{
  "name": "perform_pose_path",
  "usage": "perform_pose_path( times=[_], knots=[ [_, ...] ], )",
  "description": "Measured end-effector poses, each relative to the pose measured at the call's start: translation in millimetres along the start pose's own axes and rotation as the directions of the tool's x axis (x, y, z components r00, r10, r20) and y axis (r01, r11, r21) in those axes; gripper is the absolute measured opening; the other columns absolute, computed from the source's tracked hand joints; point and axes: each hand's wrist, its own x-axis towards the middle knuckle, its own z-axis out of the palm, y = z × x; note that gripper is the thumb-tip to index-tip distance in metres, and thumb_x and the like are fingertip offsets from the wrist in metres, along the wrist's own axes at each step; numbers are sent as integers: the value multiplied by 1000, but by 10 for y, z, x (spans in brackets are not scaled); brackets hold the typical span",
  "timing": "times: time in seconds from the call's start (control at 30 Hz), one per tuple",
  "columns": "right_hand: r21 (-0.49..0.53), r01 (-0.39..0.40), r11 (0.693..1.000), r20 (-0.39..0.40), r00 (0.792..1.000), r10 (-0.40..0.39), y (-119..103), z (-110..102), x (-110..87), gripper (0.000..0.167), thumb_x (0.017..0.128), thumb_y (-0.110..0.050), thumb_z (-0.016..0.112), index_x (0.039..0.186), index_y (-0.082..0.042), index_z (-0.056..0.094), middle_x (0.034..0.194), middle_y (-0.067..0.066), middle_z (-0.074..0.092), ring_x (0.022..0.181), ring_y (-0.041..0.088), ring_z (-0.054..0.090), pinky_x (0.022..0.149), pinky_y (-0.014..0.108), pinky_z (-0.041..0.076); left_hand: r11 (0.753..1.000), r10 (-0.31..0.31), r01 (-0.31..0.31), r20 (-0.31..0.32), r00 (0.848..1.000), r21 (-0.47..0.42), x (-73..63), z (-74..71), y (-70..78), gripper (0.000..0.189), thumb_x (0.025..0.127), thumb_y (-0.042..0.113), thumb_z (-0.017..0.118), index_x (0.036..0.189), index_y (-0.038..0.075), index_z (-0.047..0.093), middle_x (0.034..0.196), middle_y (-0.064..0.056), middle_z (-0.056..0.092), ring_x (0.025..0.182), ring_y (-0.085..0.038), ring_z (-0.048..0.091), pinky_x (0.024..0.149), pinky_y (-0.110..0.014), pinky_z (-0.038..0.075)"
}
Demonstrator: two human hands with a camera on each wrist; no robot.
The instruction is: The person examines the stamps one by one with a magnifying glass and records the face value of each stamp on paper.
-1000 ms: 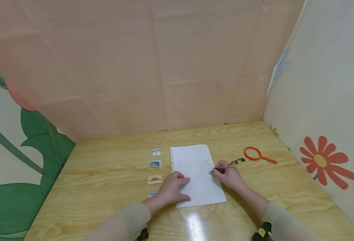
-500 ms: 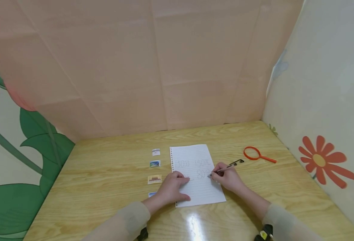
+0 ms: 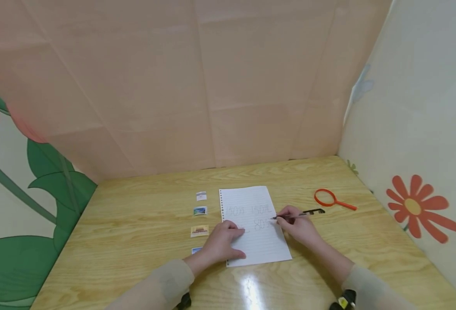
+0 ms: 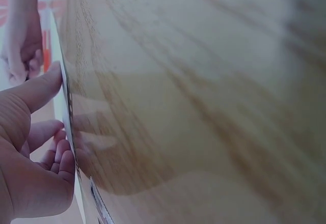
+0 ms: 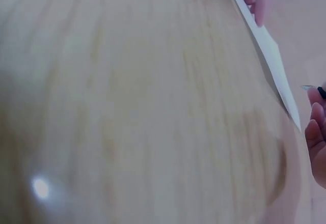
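Note:
A lined sheet of paper with punched holes down its left edge lies on the table, bearing handwritten figures in its upper half. My left hand rests flat on the sheet's left side, fingers and thumb spread. My right hand pinches a slim dark pen at the sheet's right edge, its tip close over the writing beside the "80". In the right wrist view the pen tip shows past the fingers. Several small printed stamps stand in a column left of the sheet, the nearest partly hidden by my left hand.
A red-orange magnifying glass lies right of the paper, beyond my right hand. The wood-grain table meets a pink cloth backdrop behind and a flower-printed wall on the right.
A mark has been added after the "80". My right hand has drawn slightly right, and the pen's back end has swung right and lower. My left hand stays in place.

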Motion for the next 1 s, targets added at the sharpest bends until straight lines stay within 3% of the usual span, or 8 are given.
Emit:
perform_pose_path(
  times=[0.3,0.47,0.57,0.83,1.0],
  knots=[
    [-35,69,997,-37,997,-70,12,-57,22,11,87,-3,74,95,-6,67,86,1,65,69,7,55,58,21,46,1000,4,-4,-3,1000,-1,2,-2,3,70,73,39,88,133,10,64,117,-2,56,102,-14,48,92,-28,42],
    [55,116,992,-42,993,-114,60,-70,26,14,88,3,71,100,0,64,89,10,70,76,16,67,63,19,52,1000,8,-8,-3,1000,2,-1,-5,1,70,73,39,88,132,9,64,117,-3,56,102,-15,49,92,-29,42],
    [57,164,985,-40,986,-161,80,-80,23,17,88,6,70,103,2,63,92,13,70,82,20,70,68,18,54,1000,9,-9,-4,1000,6,-4,-6,0,70,73,39,88,132,10,65,117,-3,56,102,-15,49,92,-29,42],
    [-116,185,976,-82,977,-195,10,-171,-25,21,86,1,73,106,-4,68,96,7,71,83,10,62,70,18,51,1000,-2,2,-3,1000,-3,2,-1,-5,70,73,39,88,132,10,65,116,-2,56,102,-14,49,92,-28,42],
    [-155,300,941,-116,941,-319,-82,-230,-36,26,80,9,75,103,0,69,87,7,71,74,13,64,64,23,52,1000,-1,1,-3,1000,0,8,12,-19,70,73,40,88,132,11,65,117,-1,56,102,-14,48,92,-28,42]
  ],
)
